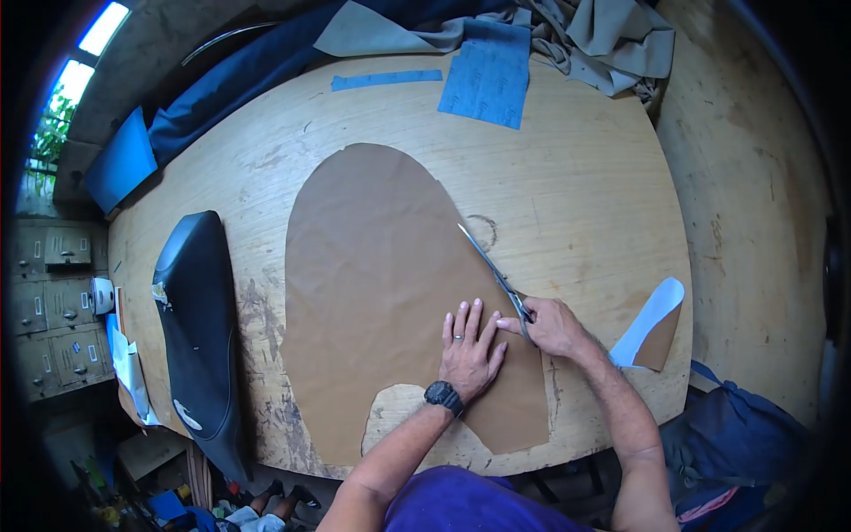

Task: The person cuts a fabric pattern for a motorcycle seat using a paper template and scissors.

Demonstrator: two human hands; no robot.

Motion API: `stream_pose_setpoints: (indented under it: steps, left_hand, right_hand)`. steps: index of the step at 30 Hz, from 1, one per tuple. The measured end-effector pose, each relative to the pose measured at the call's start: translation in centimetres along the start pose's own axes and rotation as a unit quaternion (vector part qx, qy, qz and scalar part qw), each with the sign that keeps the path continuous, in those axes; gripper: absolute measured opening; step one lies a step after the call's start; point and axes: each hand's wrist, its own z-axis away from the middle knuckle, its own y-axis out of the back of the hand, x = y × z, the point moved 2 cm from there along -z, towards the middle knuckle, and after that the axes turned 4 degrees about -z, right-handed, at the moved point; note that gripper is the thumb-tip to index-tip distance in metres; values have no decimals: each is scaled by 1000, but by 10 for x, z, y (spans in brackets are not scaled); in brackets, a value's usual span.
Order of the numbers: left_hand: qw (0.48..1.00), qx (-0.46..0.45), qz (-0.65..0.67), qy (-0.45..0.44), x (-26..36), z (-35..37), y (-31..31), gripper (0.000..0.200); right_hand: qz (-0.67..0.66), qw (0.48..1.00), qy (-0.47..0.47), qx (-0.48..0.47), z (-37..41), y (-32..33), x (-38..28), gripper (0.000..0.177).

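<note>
A large brown sheet of upholstery material (372,266), rounded at its far end and with a cutout on the near side, lies flat on the wooden table (594,177). My left hand (468,356) rests palm down on it, fingers stretched out; a ring and a dark wristwatch show. To its right, my right hand (551,326) grips a pair of scissors (498,273) by the handles. Their blades point away to the upper left along the sheet's right edge. Whether any material sits between the blades is hard to see.
A black motorcycle seat (199,337) lies at the left. Blue pieces (486,84) and crumpled grey-beige fabric (612,44) lie along the far edge. On the right is a white-and-brown scrap (651,328). Drawers (66,310) stand beyond the left edge, a dark bag (736,434) at lower right.
</note>
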Motion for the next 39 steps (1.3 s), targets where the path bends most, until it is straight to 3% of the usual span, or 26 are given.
stream_pose_setpoints:
  steps: [10, 25, 31, 39]
  left_hand:
    - [1000, -7, -3, 1, -2, 0, -1, 58]
    - [1000, -11, 1, 1, -2, 0, 1, 57]
    - [1000, -11, 4, 2, -1, 1, 1, 57]
    - [1000, -13, 11, 5, -2, 0, 1, 57]
  right_hand:
    - [8, 999, 6, 34, -43, -3, -41, 66]
    - [-60, 997, 16, 33, -57, -11, -22, 66]
    - [28, 997, 38, 63, -58, -1, -48, 64]
    - [32, 996, 33, 71, -68, -4, -42, 66]
